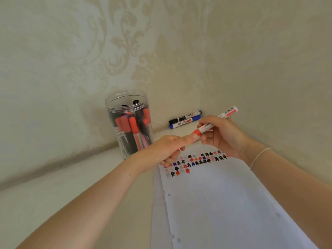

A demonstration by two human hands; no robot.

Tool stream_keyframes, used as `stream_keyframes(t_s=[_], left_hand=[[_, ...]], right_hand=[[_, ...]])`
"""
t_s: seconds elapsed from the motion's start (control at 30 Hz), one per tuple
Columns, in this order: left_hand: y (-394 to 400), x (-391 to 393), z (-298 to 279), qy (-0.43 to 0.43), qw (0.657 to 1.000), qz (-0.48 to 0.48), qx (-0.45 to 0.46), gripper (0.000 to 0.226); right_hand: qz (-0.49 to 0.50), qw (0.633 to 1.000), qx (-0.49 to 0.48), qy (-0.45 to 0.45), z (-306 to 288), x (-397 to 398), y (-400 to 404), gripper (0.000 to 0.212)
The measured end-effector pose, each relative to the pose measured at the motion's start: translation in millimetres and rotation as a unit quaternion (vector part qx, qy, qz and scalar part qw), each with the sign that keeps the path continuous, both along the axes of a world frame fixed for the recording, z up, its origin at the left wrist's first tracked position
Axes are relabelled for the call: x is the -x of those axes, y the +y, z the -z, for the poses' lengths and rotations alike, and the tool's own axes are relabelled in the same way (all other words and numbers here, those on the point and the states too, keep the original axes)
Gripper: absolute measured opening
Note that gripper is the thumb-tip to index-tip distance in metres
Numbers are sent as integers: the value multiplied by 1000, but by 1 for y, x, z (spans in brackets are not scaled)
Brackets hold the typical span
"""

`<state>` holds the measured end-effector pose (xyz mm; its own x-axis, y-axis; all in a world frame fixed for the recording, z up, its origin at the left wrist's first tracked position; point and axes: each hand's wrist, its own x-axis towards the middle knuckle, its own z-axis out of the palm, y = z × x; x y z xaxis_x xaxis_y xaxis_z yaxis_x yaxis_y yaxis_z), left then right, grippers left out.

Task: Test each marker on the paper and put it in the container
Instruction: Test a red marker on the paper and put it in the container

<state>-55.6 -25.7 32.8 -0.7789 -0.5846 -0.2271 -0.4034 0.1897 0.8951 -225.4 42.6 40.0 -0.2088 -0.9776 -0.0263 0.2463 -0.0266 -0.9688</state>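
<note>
Holding a red marker (pixel 215 123) above the far end of the paper (pixel 224 203), the person has both hands on it in the single head view. The right hand (pixel 222 135) grips the barrel near its middle, fingers curled round it. The left hand (pixel 172 150) closes thumb and fingers on the red cap end; whether the cap is seated or partly off cannot be told.

The marker's long axis runs from lower left, at the cap, up to the right, where its tail points toward the wall corner. Rows of black, red and blue test marks (pixel 195 161) lie on the paper directly beneath the hands.

The container (pixel 130 123), a clear jar already holding many markers, stands upright on the table to the left, just beyond the left hand, which is the nearer hand to it. Two further markers, a black marker (pixel 185 117) and a blue marker (pixel 185 123), lie side by side against the wall behind the hands, apparently untested.

Judgement: the cap is being handled, and the remaining work is small.
</note>
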Motion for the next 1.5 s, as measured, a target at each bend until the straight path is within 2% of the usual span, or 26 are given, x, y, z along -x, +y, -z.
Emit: stream_keyframes(t_s=[0.07, 0.13, 0.23, 0.3, 0.4, 0.57, 0.8, 0.97, 1.13, 1.37, 1.5], left_hand=[[-6, -4, 10, 16, 997, -52, 61, 57], [-8, -6, 26, 73, 986, -113, 99, 48], [-6, -2, 45, 124, 963, -186, 152, 37], [-2, 2, 54, 109, 954, -192, 203, 36], [-3, 4, 62, 86, 948, -189, 242, 34], [-11, 4, 68, 74, 954, -180, 228, 21], [-13, 2, 67, 59, 953, -168, 243, 19], [-11, 2, 65, 43, 954, -163, 250, 18], [-10, 2, 64, 40, 953, -162, 253, 18], [-11, 3, 65, 40, 954, -161, 248, 17], [-11, 2, 65, 36, 954, -157, 251, 17]], right_hand=[[50, 998, -19, -36, 8, 7, 1, 17], [49, 997, -43, -47, 21, 9, 4, 12], [21, 997, -74, 3, 41, -3, 7, 5], [50, 992, -82, 81, 49, -13, 7, 21], [124, 980, -63, 139, 54, -25, 4, 35], [221, 948, -93, 208, 61, -31, 1, 32], [219, 936, -117, 250, 66, -33, -1, 15], [219, 926, -107, 289, 66, -35, -1, 12], [208, 937, -111, 258, 64, -32, 1, 18], [212, 923, -107, 302, 65, -36, -2, 15], [207, 933, -112, 271, 63, -35, 1, 18]])
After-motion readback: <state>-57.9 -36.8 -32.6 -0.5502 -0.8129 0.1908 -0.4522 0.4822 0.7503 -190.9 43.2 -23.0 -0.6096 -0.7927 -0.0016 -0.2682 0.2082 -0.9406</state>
